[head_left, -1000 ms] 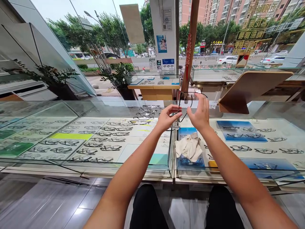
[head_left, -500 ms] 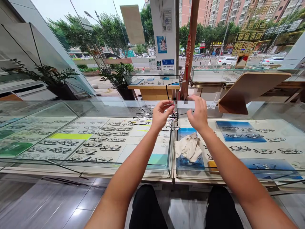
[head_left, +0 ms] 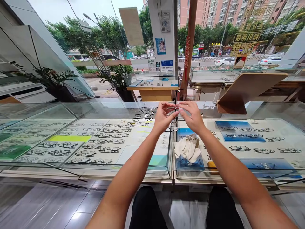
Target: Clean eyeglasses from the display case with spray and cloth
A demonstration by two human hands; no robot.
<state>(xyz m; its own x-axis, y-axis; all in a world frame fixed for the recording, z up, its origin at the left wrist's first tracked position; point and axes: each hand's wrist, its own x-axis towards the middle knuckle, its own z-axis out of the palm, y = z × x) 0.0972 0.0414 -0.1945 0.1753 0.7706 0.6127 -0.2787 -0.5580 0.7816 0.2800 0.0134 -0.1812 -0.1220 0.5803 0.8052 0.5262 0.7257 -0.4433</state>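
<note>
My left hand (head_left: pixel 164 117) is raised over the glass counter, its fingers closed round the thin dark frame of a pair of glasses (head_left: pixel 176 95). Close against it, my right hand (head_left: pixel 192 117) has its fingertips at the same frame, thumb and fingers pinched together. Most of the glasses are hidden behind the fingers; one thin dark part stands up between the hands. A crumpled beige cloth (head_left: pixel 188 148) lies on the counter just below my right hand, over a blue tray.
Rows of glasses (head_left: pixel 115 130) show in the glass case (head_left: pixel 78 118) at left. More lie on a blue panel (head_left: pixel 240 131) at right. A brown slanted board (head_left: pixel 252 87) stands at the back right, potted plants (head_left: pixel 119 78) beyond the counter.
My hands have come together. The right hand has moved left onto the glasses, which have turned so that their spread temples no longer show.
</note>
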